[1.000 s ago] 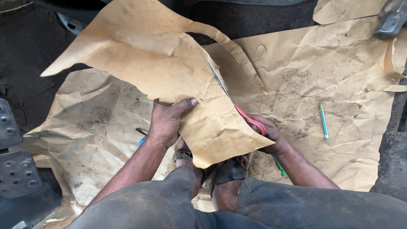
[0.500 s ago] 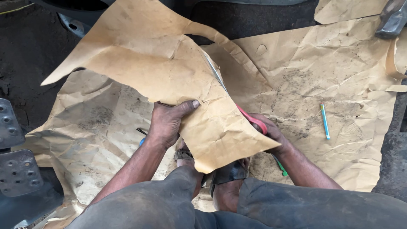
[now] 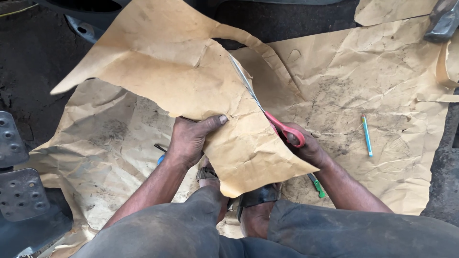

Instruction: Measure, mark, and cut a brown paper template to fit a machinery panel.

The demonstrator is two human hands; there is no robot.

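Observation:
My left hand [image 3: 190, 141] grips a large crumpled piece of brown paper [image 3: 177, 79] by its lower middle, thumb on top, lifting it off the floor. My right hand [image 3: 306, 145] holds red-handled scissors [image 3: 284, 129] whose long blades run up along the paper's right edge. The paper spreads up and to the left, hiding part of what lies beneath it.
A bigger sheet of brown paper [image 3: 382, 86] covers the dark floor. A teal pen [image 3: 366, 135] lies on it to the right, a green tool [image 3: 316, 185] near my right forearm, a blue-handled tool [image 3: 159, 154] by my left wrist. Metal pedals [image 3: 21, 193] stand at the left.
The held paper has tilted slightly and the scissors' red handle has come more into view along its right edge. My hands have stayed in nearly the same place.

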